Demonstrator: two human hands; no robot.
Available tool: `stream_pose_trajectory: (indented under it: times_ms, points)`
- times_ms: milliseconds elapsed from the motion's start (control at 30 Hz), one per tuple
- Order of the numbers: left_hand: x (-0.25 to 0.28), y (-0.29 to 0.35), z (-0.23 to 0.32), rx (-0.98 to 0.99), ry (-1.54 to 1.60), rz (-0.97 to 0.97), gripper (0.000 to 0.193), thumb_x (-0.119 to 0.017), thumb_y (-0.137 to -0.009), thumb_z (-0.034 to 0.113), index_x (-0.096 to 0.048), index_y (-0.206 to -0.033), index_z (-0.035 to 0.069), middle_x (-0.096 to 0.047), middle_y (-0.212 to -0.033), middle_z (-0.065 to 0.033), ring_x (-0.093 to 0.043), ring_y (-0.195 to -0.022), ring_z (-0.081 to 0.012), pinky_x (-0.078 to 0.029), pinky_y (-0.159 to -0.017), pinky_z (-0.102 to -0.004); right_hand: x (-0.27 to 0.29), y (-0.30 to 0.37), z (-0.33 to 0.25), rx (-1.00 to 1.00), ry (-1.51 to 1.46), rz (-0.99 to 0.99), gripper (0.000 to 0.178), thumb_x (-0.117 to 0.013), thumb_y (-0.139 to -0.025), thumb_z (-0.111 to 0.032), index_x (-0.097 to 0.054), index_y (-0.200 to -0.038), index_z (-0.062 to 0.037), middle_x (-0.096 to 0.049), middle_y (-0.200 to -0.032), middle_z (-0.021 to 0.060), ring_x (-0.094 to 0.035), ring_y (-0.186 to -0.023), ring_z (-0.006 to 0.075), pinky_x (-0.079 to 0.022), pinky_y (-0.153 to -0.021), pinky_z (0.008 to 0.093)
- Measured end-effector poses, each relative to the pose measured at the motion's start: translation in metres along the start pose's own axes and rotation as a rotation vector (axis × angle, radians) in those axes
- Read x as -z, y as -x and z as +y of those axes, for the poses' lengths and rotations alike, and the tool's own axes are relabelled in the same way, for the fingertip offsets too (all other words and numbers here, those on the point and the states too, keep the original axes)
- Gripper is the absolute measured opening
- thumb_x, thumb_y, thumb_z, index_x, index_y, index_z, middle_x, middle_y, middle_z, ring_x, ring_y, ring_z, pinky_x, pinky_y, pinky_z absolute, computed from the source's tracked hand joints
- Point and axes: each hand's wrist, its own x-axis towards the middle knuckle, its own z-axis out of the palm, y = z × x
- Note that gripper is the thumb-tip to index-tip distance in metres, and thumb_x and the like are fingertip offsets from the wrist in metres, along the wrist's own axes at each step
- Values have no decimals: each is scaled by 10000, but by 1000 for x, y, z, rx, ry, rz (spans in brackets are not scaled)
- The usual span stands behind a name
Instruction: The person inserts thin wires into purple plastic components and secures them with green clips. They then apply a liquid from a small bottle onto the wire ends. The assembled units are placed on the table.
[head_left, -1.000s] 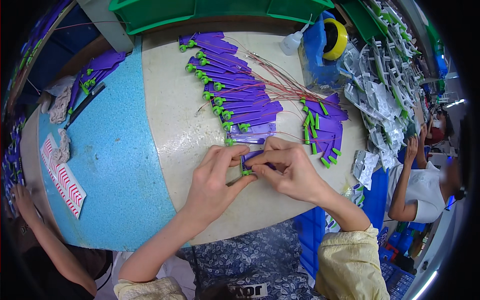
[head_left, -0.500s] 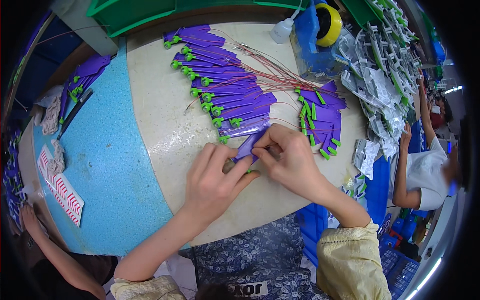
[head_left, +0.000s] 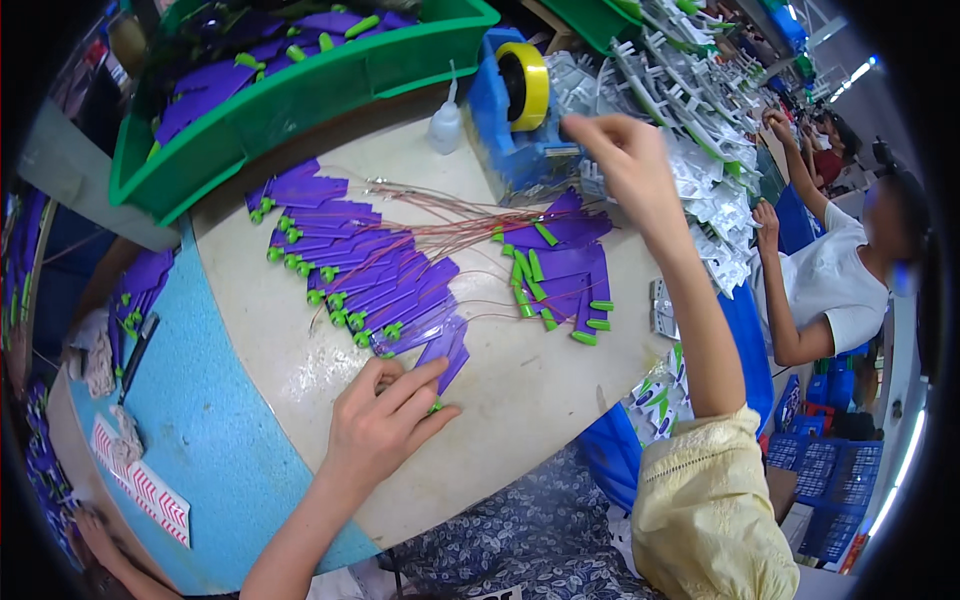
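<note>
My left hand (head_left: 375, 425) lies over a flat purple plastic part (head_left: 450, 358) with a green end, holding it against the table between thumb and fingers. My right hand (head_left: 632, 165) is raised at the blue tape dispenser (head_left: 488, 110), beside its yellow-rimmed tape roll (head_left: 537, 85). Thumb and fingers there are pinched together; what they hold, if anything, does not show. An overlapping row of purple parts (head_left: 375, 265) with round green ends stretches away from my left hand. Thin red wires (head_left: 440, 232) run from it to a second purple group (head_left: 560, 262) with green tips.
A white squeeze bottle (head_left: 445, 130) stands by the dispenser. Behind is a green bin (head_left: 300, 125) of purple parts. Grey-white plastic parts (head_left: 700, 130) are heaped at right, near a person in a white shirt (head_left: 830, 270). A red-striped sheet (head_left: 140, 480) lies on the blue mat (head_left: 220, 430).
My right hand has left the purple part and moved up and right to the tape dispenser. My left hand stays on the part. The view has shifted, showing more of the green bin.
</note>
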Motion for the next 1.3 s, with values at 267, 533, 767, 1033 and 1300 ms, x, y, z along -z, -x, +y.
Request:
stream_pose_trajectory:
  times_ms: [267, 533, 767, 1033, 1300]
  points:
    - [4, 0, -2, -21, -4, -11, 354, -893, -649, 199, -580, -696, 40, -742, -1098, -32, -605, -826, -240, -539, -680, -319, -3, 19, 3, -272, -403, -221, 292, -750, -846, -230, -666, -689, 2, -454, -554, -52, -385, -460, 72, -277, -441, 266]
    - [1, 6, -3, 136, 148, 53, 691, -893, -683, 196, -582, -1277, 31, -741, -1106, -41, -620, -902, -240, -534, -801, -363, -1, 95, -24, -155, -307, -633, 175, -699, -919, -194, -751, -830, -53, -631, -664, -32, -488, -489, 24, -351, -432, 210]
    - [-3, 8, -4, 126, 154, 54, 757, -884, -700, 174, -541, -1360, 32, -729, -1089, -73, -626, -955, -269, -529, -835, -381, -56, 168, -12, 18, -357, -841, 268, -678, -944, -115, -744, -1195, -47, -688, -820, 129, -548, -605, 141, -449, -571, 312]
    - [-18, 20, 16, 102, -104, 164, 456, -835, -713, 112, -710, -1146, 38, -590, -1041, -120, -597, -896, -267, -535, -719, -363, -61, 168, -14, 429, -54, -389, 172, -708, -888, -72, -756, -1033, 6, -623, -732, 156, -614, -585, 273, -477, -548, 361]
    - [-14, 13, 16, 192, -91, 17, 486, -760, -766, 131, -675, -1244, 97, -532, -1032, -115, -526, -947, -289, -452, -794, -418, -124, 97, -63, 956, -170, -195, 117, -717, -757, -33, -738, -870, -12, -598, -934, 130, -584, -890, 289, -481, -703, 393]
